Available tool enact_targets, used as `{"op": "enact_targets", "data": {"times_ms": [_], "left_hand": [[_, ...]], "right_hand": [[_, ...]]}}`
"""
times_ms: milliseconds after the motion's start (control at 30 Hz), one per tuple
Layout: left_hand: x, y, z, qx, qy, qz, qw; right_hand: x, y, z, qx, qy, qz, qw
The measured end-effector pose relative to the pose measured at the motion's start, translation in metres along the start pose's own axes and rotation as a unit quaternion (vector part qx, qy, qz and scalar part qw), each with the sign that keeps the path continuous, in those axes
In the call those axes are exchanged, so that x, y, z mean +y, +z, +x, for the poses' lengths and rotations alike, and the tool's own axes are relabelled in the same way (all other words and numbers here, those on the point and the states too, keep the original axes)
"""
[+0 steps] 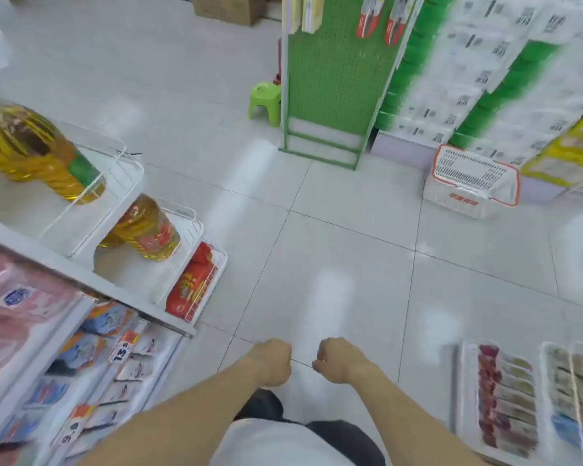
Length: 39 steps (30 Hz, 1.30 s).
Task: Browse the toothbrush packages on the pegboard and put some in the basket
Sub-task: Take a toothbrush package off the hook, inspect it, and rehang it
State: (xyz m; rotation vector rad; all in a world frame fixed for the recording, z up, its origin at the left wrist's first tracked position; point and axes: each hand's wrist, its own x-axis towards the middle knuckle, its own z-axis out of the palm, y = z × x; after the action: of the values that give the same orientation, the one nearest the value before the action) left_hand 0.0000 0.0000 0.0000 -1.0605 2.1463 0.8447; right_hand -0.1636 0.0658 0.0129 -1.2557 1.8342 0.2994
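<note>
A green pegboard stand (330, 82) rises at the top centre, with a few red-and-white hanging packages (367, 20) near its top edge. A white shopping basket (465, 200) with a red rim sits on the floor to the right of the stand. Low in the frame, my left hand (272, 363) and my right hand (337, 359) are held out side by side over the floor tiles, both curled into fists with nothing in them. Both hands are far from the pegboard and the basket.
A shelf unit on the left holds oil bottles (142, 228), a red bag (191, 284) and tissue packs. A small green stool (266, 100) stands left of the pegboard. Stacked packaged goods (485, 72) fill the right, and trays of goods (505, 398) lie at lower right.
</note>
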Motion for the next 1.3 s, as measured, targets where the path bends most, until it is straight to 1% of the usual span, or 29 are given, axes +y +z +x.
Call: {"op": "enact_targets", "data": {"times_ms": [67,133,300,400,567,767,967,1067,1167,1300], "left_hand": [[-0.014,-0.01,0.019,-0.022,-0.008,-0.02,1.0],[-0.025,-0.03,0.034,-0.046,-0.016,-0.015,0.999],[-0.049,-0.102,0.106,-0.07,-0.009,-0.034,0.997],[-0.06,-0.155,0.156,-0.062,-0.018,-0.043,0.997],[-0.072,-0.271,0.233,-0.027,-0.057,-0.082,0.995],[-0.077,-0.408,0.304,0.044,-0.061,-0.156,0.985],[-0.092,-0.528,0.409,0.032,-0.043,-0.166,0.985],[-0.105,-0.593,0.467,0.039,-0.022,-0.166,0.985],[-0.119,-0.664,0.515,0.05,0.005,-0.136,0.989],[-0.143,-0.756,0.562,0.051,0.033,-0.119,0.991]], "right_hand": [[-0.008,-0.013,0.023,0.011,0.006,0.023,1.0],[-0.014,-0.031,0.04,0.022,0.012,0.045,0.999],[-0.011,-0.087,0.107,-0.013,0.008,0.037,0.999],[-0.01,-0.135,0.163,-0.028,-0.001,0.034,0.999],[-0.018,-0.251,0.256,-0.008,-0.02,0.05,0.999],[-0.029,-0.402,0.339,-0.012,-0.036,0.063,0.997],[-0.042,-0.523,0.449,-0.001,-0.033,0.095,0.995],[-0.055,-0.584,0.503,0.025,-0.017,0.155,0.987],[-0.072,-0.648,0.545,0.082,0.027,0.233,0.969],[-0.09,-0.728,0.583,0.087,0.044,0.259,0.961]]}}
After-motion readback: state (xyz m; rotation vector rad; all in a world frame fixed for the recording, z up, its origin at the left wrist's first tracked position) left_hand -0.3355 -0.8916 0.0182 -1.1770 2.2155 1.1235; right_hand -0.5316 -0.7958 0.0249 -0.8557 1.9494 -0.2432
